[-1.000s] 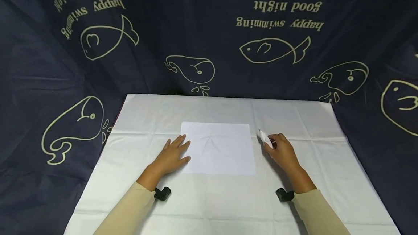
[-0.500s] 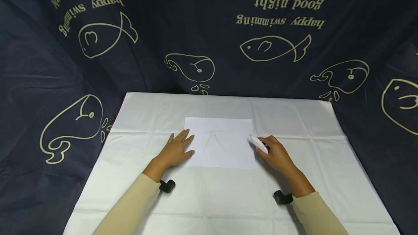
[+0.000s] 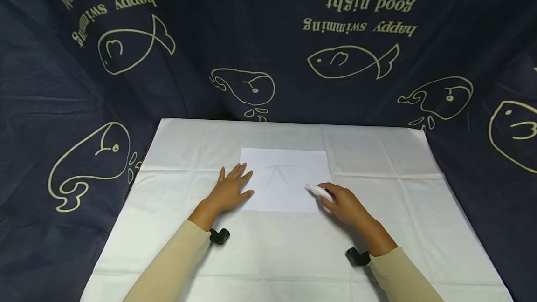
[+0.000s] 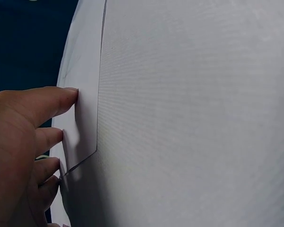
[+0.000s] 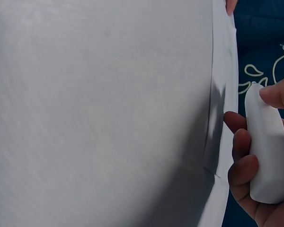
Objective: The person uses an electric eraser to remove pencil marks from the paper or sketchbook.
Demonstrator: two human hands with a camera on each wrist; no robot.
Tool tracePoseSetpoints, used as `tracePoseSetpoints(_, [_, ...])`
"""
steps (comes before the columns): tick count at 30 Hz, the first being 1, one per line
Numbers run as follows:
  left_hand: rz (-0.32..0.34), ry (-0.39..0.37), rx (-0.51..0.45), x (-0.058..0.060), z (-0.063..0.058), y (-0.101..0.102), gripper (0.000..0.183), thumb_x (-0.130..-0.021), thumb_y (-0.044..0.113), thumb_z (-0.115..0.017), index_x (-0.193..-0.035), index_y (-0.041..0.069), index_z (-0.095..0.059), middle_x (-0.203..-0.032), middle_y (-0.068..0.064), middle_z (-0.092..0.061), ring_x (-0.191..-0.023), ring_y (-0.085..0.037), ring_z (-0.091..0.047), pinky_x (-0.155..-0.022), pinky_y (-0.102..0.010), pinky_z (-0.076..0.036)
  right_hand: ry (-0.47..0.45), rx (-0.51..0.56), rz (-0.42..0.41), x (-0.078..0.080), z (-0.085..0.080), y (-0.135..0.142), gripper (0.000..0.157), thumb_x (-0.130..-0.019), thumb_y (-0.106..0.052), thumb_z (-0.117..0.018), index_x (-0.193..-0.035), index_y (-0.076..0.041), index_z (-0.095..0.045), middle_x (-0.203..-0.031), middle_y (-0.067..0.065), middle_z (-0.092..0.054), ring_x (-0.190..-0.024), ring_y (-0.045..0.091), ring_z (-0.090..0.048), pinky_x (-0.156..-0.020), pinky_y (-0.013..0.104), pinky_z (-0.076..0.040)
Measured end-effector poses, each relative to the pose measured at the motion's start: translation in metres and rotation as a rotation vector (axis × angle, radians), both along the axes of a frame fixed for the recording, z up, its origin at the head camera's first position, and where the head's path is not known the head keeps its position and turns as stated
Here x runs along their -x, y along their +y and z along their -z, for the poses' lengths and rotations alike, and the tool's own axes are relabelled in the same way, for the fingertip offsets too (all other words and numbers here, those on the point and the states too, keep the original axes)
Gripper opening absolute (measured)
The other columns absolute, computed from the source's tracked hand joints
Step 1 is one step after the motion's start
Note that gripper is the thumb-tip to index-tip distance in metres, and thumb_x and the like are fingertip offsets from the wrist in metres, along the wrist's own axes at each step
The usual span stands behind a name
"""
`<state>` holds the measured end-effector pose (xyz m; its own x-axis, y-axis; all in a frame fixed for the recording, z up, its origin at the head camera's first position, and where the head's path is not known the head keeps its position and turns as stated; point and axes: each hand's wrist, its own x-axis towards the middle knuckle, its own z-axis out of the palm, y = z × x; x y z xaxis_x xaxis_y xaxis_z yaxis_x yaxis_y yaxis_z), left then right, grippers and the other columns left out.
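A white sheet of paper with faint crease-like lines meeting near its middle lies on the white cloth. Along its left edge rests my left hand, fingers spread; the left wrist view has the thumb and fingertips on the paper near a corner. My right hand grips a chunky white pen-shaped tool with a narrow tip, its exact kind not shown. The tip points left, over the right part of the sheet. In the right wrist view the thumb presses near the front of the tool, with fingers curled round it.
The white cloth covers the table, with fold lines across it. Behind and beside the table hangs a dark blue curtain printed with fish, whales and lettering. Each wrist wears a small black camera.
My left hand has moved right and away from me, and the sheet has shifted with it. My right hand has brought the white tool left, from beside the sheet to over its right part.
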<state>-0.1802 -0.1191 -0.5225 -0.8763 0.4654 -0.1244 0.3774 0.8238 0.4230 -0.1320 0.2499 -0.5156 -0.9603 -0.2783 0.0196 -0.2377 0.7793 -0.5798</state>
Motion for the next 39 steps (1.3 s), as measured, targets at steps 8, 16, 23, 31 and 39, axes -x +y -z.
tracePoseSetpoints(8, [0.004,0.004,-0.003,0.002,0.003,0.0,0.067,-0.1,0.046,-0.057,-0.158,0.017,-0.037,-0.17,-0.011,-0.017,-0.159,-0.033,-0.013,-0.123,-0.069,-0.002,0.063,-0.06,-0.031,-0.003,0.0,-0.007,0.033,-0.092,-0.021,-0.072,-0.123,-0.01,-0.071,-0.121,0.009,-0.074,-0.1,0.024,-0.069,-0.082,0.042,-0.053])
tracePoseSetpoints(16, [0.002,-0.007,-0.005,0.002,0.004,-0.001,0.067,-0.101,0.046,-0.056,-0.158,0.018,-0.036,-0.171,-0.011,-0.015,-0.159,-0.033,-0.012,-0.123,-0.068,-0.001,0.051,-0.086,-0.04,-0.002,0.0,-0.012,0.031,-0.092,-0.021,-0.073,-0.121,-0.013,-0.072,-0.118,0.007,-0.074,-0.101,0.024,-0.069,-0.083,0.042,-0.054])
tracePoseSetpoints(23, [0.001,-0.011,-0.023,0.002,0.006,-0.001,0.067,-0.101,0.046,-0.056,-0.158,0.019,-0.036,-0.171,-0.011,-0.015,-0.159,-0.033,-0.011,-0.124,-0.068,0.0,0.057,-0.096,-0.057,-0.001,-0.001,-0.014,0.03,-0.091,-0.018,-0.074,-0.12,-0.012,-0.072,-0.109,0.005,-0.075,-0.091,0.019,-0.067,-0.077,0.039,-0.052])
tracePoseSetpoints(31, [0.005,-0.012,-0.024,0.003,0.011,-0.003,0.068,-0.101,0.047,-0.055,-0.159,0.02,-0.034,-0.171,-0.01,-0.014,-0.16,-0.032,-0.01,-0.124,-0.068,0.001,0.048,-0.119,-0.061,0.001,-0.001,-0.015,0.03,-0.091,-0.019,-0.074,-0.12,-0.014,-0.072,-0.1,0.0,-0.073,-0.078,0.008,-0.056,-0.07,0.03,-0.046])
tracePoseSetpoints(39, [0.004,-0.018,-0.041,0.003,0.009,-0.003,0.067,-0.101,0.046,-0.055,-0.159,0.019,-0.035,-0.171,-0.01,-0.014,-0.16,-0.032,-0.01,-0.124,-0.067,0.002,0.047,-0.118,-0.065,0.003,0.0,-0.016,0.03,-0.091,-0.018,-0.074,-0.12,-0.012,-0.072,-0.104,0.003,-0.074,-0.082,0.012,-0.061,-0.072,0.033,-0.048])
